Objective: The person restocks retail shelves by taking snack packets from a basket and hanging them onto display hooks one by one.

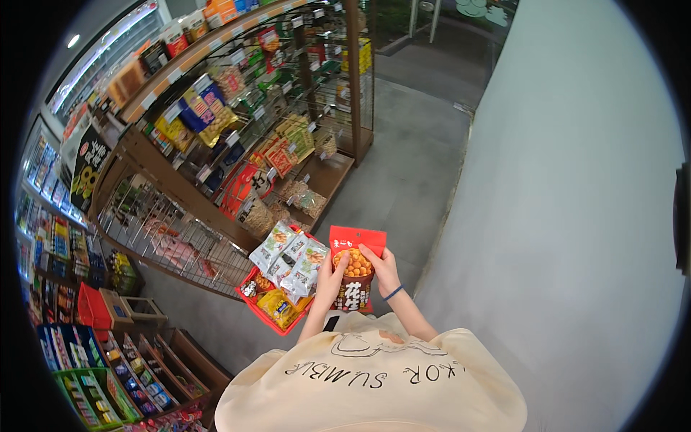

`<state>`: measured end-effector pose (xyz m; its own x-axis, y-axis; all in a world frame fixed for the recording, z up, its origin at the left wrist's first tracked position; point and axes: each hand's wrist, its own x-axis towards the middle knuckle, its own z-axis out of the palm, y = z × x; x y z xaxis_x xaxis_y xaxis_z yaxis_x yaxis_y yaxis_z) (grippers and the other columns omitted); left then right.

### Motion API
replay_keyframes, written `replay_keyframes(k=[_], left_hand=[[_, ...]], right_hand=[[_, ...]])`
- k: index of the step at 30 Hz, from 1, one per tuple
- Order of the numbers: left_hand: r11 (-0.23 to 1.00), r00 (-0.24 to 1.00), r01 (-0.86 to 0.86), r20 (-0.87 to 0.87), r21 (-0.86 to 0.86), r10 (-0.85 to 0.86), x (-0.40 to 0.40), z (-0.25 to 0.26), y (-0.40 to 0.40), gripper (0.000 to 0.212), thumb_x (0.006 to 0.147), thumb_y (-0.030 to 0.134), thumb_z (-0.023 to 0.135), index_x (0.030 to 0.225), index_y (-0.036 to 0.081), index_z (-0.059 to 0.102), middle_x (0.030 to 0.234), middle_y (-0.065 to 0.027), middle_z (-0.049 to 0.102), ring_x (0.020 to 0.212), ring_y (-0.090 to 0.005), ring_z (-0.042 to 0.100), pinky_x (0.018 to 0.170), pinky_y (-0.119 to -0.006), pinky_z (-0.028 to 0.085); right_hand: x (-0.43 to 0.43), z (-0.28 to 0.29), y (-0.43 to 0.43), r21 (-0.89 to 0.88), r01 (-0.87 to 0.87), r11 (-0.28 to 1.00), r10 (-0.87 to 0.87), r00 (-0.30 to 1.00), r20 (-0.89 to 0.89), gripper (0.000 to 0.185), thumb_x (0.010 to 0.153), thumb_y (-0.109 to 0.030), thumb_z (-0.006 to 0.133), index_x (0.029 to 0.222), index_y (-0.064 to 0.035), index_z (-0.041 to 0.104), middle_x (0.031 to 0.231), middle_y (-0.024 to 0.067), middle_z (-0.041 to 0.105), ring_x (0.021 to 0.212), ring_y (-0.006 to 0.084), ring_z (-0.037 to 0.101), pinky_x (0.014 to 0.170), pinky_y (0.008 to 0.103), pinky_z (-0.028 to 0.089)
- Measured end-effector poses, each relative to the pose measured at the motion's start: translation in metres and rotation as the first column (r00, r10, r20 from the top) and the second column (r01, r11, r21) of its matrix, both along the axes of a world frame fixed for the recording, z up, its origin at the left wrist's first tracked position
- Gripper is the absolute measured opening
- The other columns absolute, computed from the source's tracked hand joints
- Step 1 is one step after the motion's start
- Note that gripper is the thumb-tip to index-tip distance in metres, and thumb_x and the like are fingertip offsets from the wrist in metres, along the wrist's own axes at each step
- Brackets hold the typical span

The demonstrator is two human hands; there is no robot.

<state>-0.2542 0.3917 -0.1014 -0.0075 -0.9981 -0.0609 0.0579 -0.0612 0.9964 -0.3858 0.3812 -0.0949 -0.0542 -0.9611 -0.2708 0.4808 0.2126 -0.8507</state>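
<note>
Both of my hands grip one red-and-brown bag of peanuts (352, 289), held upright in front of my body. My left hand (330, 278) clasps its left edge, with the thumb lying on the front. On the other edge is my right hand (382, 270), its thumb near the top and a dark band around the wrist. Just left of the bag stands a red shopping basket (285, 330) holding several snack packs. Silver-white packets (291, 259) are heaped at its far end, and a yellow packet (279, 306) lies at the near end. My left forearm hides part of the basket's right side.
A brown wire-shelf rack (353, 81) with hanging and lying snack bags rises ahead on the left. A pale wall (550, 216) runs along the right. Between them the grey floor (399, 162) leads to a glass door. Stepped candy shelves (156, 372) stand at lower left.
</note>
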Motion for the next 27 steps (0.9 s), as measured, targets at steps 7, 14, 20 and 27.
replay_keyframes(k=[7, 14, 20, 27], left_hand=[[0.999, 0.985, 0.052, -0.163, 0.011, -0.049, -0.038, -0.005, -0.014, 0.032, 0.09, 0.024, 0.049, 0.111, 0.0, 0.047, 0.101, -0.0073, 0.057, 0.089, -0.0115, 0.055, 0.077, -0.025, 0.044], [1.0, 0.996, 0.024, -0.082, -0.014, -0.025, -0.055, -0.005, -0.05, 0.031, 0.089, 0.024, 0.05, 0.11, 0.001, 0.048, 0.1, -0.0067, 0.058, 0.089, -0.0112, 0.055, 0.076, -0.025, 0.044], [0.995, 0.998, -0.043, -0.059, -0.085, 0.038, -0.063, -0.004, -0.123, 0.026, 0.088, 0.021, 0.054, 0.101, -0.001, 0.053, 0.093, -0.0066, 0.06, 0.085, -0.01, 0.054, 0.073, -0.025, 0.044], [0.997, 0.95, -0.059, -0.311, -0.047, 0.042, -0.066, 0.02, -0.242, 0.02, 0.087, 0.017, 0.055, 0.099, 0.001, 0.056, 0.091, -0.003, 0.06, 0.081, -0.0069, 0.054, 0.072, -0.022, 0.043]], right_hand=[[-0.039, 0.017, -0.011, -0.025, 0.007, 1.0, -0.007, 1.0, -0.014, 0.023, 0.079, -0.015, 0.065, 0.098, -0.0033, 0.057, 0.095, 0.0043, 0.062, 0.085, 0.0096, 0.058, 0.075, 0.0229, 0.045], [-0.05, 0.016, -0.046, -0.071, 0.036, 0.997, -0.038, 0.999, -0.031, 0.021, 0.08, -0.012, 0.064, 0.096, -0.0015, 0.056, 0.093, 0.0053, 0.062, 0.081, 0.0099, 0.059, 0.072, 0.0226, 0.047], [-0.06, 0.019, -0.114, -0.13, 0.028, 0.991, -0.03, 0.999, -0.016, 0.02, 0.08, -0.013, 0.064, 0.094, -0.0006, 0.057, 0.09, 0.0052, 0.063, 0.078, 0.0095, 0.059, 0.069, 0.0224, 0.048], [-0.066, 0.024, -0.23, -0.317, -0.009, 0.948, -0.133, 0.895, -0.425, 0.022, 0.077, -0.014, 0.067, 0.091, 0.0014, 0.059, 0.083, 0.0067, 0.065, 0.075, 0.0087, 0.059, 0.067, 0.0241, 0.048]])
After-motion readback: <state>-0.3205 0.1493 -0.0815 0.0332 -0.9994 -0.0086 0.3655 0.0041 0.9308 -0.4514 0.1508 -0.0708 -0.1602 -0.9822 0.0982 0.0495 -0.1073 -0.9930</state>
